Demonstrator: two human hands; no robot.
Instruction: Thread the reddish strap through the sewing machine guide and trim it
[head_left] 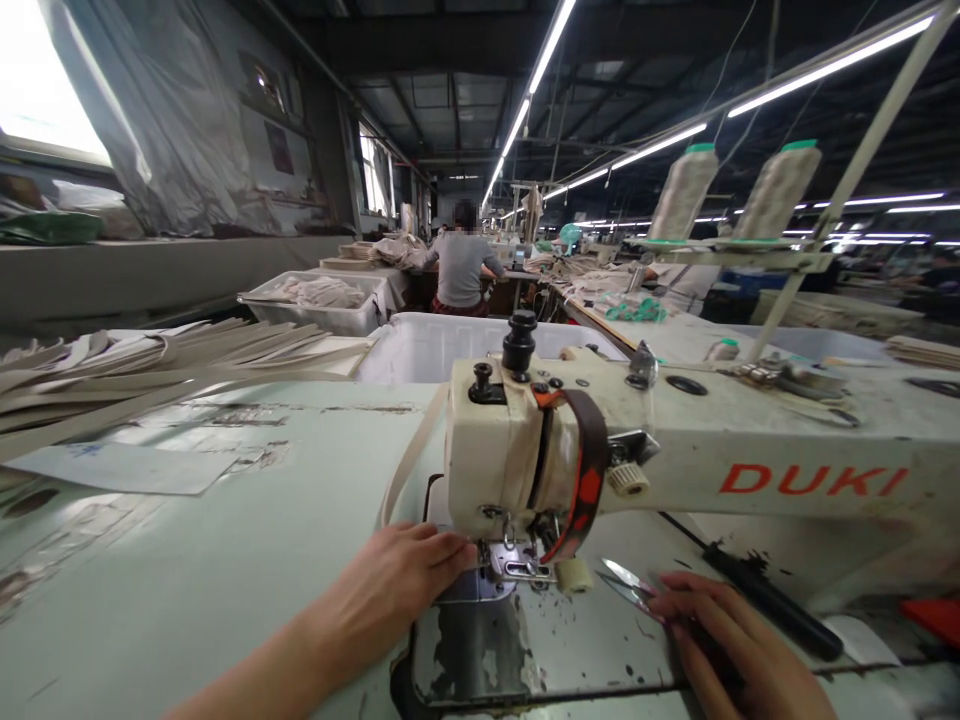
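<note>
My left hand [409,575] rests beside the needle area of a DUKI sewing machine [495,440], its fingers closed together. A cream fabric strip [412,455] curves down behind the machine head and goes under these fingers, which seem to grip it; its end is hidden. Next to the fingertips are the presser foot [517,565] and the shiny needle plate [480,588]. On the right of the needle, my right hand [727,635] is closed on thread snips [630,585]. Their two blades stand apart and point left toward the machine's foot. The handles are hidden in my palm.
Flat fabric pieces [180,365] are stacked at the left, near a white paper [124,467]. A white bin [435,345] stands behind the machine. A black-handled tool [780,605] lies under the arm. Thread cones [682,195] stand above. Another person [461,265] sits farther back.
</note>
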